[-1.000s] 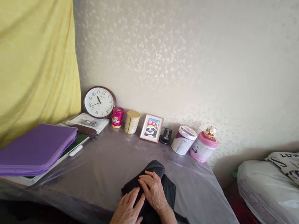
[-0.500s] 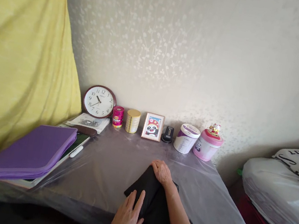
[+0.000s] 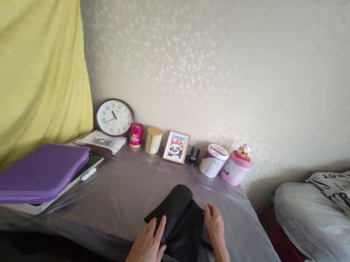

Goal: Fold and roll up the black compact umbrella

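A black folded piece of fabric lies on the table near its front edge, with one rolled or doubled flap on its left side and a flatter panel on the right. My left hand rests on the lower left of the fabric, its fingers stretched out and slightly apart. At the fabric's upper right corner, my right hand pinches the edge between thumb and fingers. A dark strip sticks out from under the right side; what it belongs to is unclear.
Plastic film covers the table. A purple folder lies at left. Along the wall stand a clock, a pink can, a yellow can, a picture frame and two tubs. Bagged bedding sits right.
My right hand has moved from the top of the black fabric down and right to its right corner, and the right panel now lies more spread. The left hand stays nearly in place.
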Action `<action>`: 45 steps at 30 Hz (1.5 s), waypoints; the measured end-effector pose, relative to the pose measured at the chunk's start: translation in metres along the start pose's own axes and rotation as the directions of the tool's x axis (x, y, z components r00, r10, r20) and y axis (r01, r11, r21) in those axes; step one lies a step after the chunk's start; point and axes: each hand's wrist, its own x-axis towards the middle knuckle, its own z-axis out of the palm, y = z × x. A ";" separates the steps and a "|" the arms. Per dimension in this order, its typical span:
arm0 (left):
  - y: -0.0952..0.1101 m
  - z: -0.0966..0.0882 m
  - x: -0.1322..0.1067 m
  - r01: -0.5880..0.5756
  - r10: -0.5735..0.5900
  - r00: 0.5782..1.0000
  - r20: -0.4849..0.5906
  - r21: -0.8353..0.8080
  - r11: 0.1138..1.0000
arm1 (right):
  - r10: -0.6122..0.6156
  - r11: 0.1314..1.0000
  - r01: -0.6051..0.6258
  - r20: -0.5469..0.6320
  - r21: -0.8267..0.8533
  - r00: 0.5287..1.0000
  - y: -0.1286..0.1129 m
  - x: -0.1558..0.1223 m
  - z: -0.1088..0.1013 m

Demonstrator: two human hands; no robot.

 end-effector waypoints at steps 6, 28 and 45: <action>0.001 -0.003 -0.002 0.004 -0.004 1.000 0.020 0.000 1.000 | 0.129 0.983 -0.139 0.088 0.119 0.988 0.015 -0.040 -0.008; 0.001 -0.009 -0.005 0.029 -0.031 0.999 0.044 0.037 0.999 | 0.260 0.861 -0.355 0.287 0.363 0.922 0.000 -0.056 -0.020; 0.003 -0.014 0.000 0.080 -0.083 0.991 0.101 0.031 0.996 | 0.299 0.843 -0.393 0.287 0.367 0.910 0.000 -0.031 -0.009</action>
